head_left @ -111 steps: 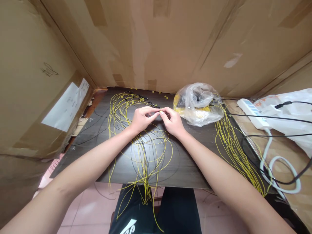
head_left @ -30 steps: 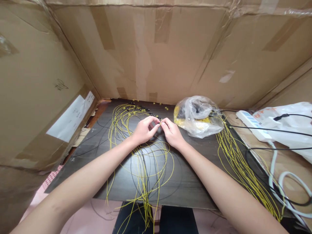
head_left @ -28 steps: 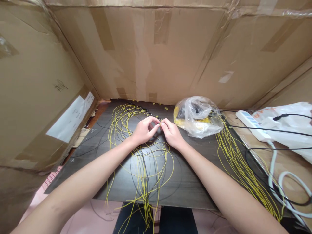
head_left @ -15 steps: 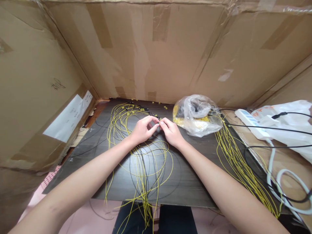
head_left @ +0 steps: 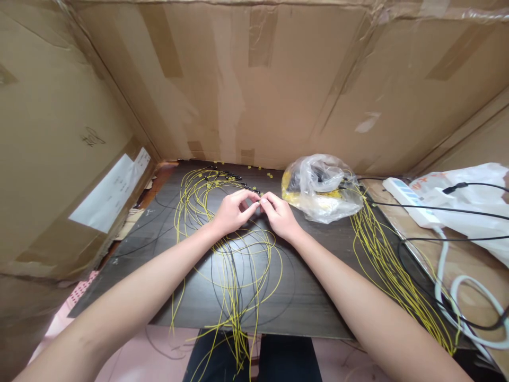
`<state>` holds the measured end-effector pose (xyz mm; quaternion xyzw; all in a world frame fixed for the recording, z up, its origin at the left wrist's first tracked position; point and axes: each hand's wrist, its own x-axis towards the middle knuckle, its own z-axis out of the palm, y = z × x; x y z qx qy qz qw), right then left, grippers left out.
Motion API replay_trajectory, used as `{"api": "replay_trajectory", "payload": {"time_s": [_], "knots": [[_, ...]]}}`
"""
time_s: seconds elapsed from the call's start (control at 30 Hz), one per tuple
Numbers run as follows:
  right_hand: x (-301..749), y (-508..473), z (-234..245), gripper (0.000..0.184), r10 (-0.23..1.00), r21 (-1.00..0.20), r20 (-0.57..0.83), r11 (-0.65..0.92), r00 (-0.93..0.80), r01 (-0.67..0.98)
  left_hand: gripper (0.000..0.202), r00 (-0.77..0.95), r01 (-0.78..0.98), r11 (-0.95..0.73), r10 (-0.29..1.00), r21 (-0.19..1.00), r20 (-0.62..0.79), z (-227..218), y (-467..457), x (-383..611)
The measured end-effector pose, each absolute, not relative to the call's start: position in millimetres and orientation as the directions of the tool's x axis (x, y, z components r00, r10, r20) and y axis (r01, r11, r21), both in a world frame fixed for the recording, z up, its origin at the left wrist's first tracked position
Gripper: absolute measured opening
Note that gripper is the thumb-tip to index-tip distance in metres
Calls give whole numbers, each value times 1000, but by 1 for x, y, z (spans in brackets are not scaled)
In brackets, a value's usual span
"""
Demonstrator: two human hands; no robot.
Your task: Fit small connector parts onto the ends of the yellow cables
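Note:
Over the middle of the dark table, my left hand and my right hand meet at the fingertips. Between them they pinch a small dark piece, perhaps the end of a wire; fingers cover most of it. Thin yellow wires, with a few black ones among them, loop under and around my left hand and hang over the table's front edge. Just beyond my fingers lies a row of black wire ends. Small yellow bits are scattered near the back wall.
A clear plastic bag holding yellow and black items sits right of my hands. More yellow wires run from it down the right side. A white power strip with cords lies farther right. Cardboard walls enclose the table's back and sides.
Hardly anything differs. Both hands keep the same pinch at the same spot, and the view has shifted very slightly.

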<state>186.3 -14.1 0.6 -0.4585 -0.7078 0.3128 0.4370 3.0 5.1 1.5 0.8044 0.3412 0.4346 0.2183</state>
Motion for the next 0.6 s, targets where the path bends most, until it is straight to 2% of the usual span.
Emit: {"api": "replay_trajectory", "payload": {"time_s": [0.6], "knots": [[184,-15,0,21,904,-805,382,428,-191,410,11,381,414,-656,754,631,534,2,4,3]]}}
